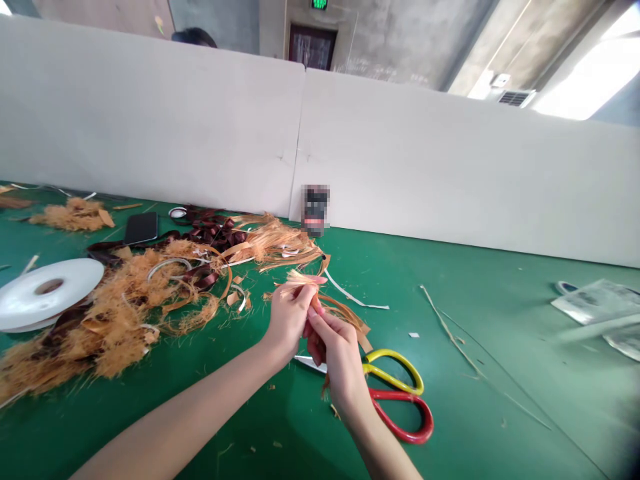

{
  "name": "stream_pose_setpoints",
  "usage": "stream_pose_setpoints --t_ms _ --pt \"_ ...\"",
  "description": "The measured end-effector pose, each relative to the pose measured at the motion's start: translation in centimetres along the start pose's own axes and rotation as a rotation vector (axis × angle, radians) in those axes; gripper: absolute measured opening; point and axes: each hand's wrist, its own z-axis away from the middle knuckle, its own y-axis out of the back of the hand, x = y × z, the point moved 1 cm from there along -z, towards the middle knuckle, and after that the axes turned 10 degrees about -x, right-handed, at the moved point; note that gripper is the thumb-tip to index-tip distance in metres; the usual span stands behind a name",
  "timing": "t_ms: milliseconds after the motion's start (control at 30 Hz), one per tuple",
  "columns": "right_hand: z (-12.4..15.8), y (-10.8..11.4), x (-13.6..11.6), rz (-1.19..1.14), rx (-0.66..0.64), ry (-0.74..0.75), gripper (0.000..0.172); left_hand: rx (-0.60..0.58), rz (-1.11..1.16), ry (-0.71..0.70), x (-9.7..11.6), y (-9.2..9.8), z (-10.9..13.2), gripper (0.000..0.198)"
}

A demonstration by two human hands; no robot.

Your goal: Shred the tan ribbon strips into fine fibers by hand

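My left hand is closed round a small bundle of tan raffia-like strands, whose frayed ends fan out above the thumb. Fingers of my right hand pinch the same bundle just below, and the two hands touch. Part of the bundle is hidden inside my fingers. Beneath my right hand lies a pair of scissors with one yellow and one red handle, its blades partly covered. Flat tan strips rest on the table behind my right hand.
Fluffy tan fibre scraps and dark brown ribbon heap up on the left. A white spool, a phone and a pixelated dark box stand around them. Clear plastic packets lie right. A white partition bounds the green table.
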Motion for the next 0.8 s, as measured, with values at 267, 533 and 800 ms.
stream_pose_setpoints --t_ms 267,533,800 --pt "0.6 -0.2 -0.2 -0.016 -0.024 -0.042 0.038 -0.021 0.053 0.025 0.0 0.1 0.9 0.026" --pt "1.9 -0.5 0.7 0.006 -0.121 -0.129 0.037 -0.022 0.108 0.0 1.4 1.4 0.2 0.038" --pt "2.4 2.8 -0.8 0.083 -0.075 -0.066 0.038 0.09 -0.002 -0.152 4.2 5.4 -2.8 0.029"
